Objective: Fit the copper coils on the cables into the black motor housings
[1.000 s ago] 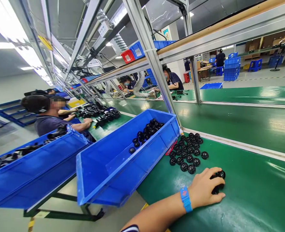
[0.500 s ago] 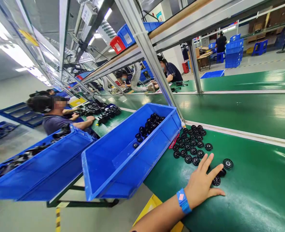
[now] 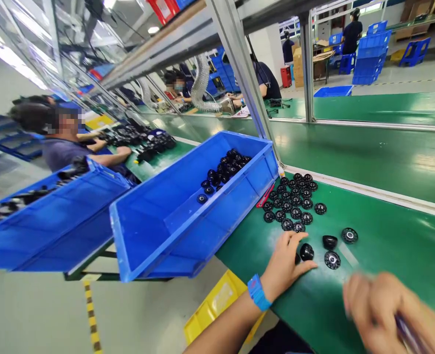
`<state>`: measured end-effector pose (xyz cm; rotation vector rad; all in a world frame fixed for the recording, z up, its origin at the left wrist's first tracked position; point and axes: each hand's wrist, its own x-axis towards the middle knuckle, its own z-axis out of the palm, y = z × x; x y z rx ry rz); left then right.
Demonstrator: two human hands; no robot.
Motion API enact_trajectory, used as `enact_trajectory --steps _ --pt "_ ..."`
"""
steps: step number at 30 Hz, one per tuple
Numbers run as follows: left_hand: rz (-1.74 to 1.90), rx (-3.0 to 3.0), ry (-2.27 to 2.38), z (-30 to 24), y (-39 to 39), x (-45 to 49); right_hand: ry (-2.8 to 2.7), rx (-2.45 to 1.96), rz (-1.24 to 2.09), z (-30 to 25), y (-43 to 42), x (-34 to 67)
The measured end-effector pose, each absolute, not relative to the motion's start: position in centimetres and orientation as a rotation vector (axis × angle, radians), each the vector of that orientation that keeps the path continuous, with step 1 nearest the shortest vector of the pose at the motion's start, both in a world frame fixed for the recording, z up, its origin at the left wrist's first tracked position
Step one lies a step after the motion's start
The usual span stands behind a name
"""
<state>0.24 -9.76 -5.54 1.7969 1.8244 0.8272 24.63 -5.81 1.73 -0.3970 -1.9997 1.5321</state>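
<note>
My left hand (image 3: 284,260), with a blue wristband (image 3: 258,292), rests at the table with fingers and thumb apart, curved around a glossy black domed part (image 3: 306,251). A second dark part beside the palm is mostly hidden. Just right of it lie another black dome (image 3: 330,241) and two black round discs with pale centres, a nearer disc (image 3: 332,259) and a farther disc (image 3: 349,235). Blurred by motion, my right hand (image 3: 390,307) is closed around a dark purplish handle (image 3: 409,334); its kind is unclear. A pale translucent strip (image 3: 349,254) shows ahead of that hand.
Several black discs (image 3: 291,201) lie grouped on the green table (image 3: 397,231). Left of them stands a long blue bin (image 3: 188,236) with black parts inside. A metal post (image 3: 245,69) rises behind. Below is a yellow bin (image 3: 212,307). A co-worker (image 3: 68,150) sits at left.
My left hand has drawn back toward me and left, its fingers now curved around a black dome. My right hand has come into view with the handle. The camera view has shifted.
</note>
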Motion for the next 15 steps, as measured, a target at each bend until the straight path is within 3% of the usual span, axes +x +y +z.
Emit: enact_trajectory --steps 5,15 --pt "0.817 1.859 1.805 -5.5 -9.1 0.7 -2.225 -0.729 0.925 -3.3 1.3 23.9" --pt "0.636 1.909 2.013 -3.6 -8.4 -0.3 -2.398 -0.846 0.636 -5.9 3.3 21.3"
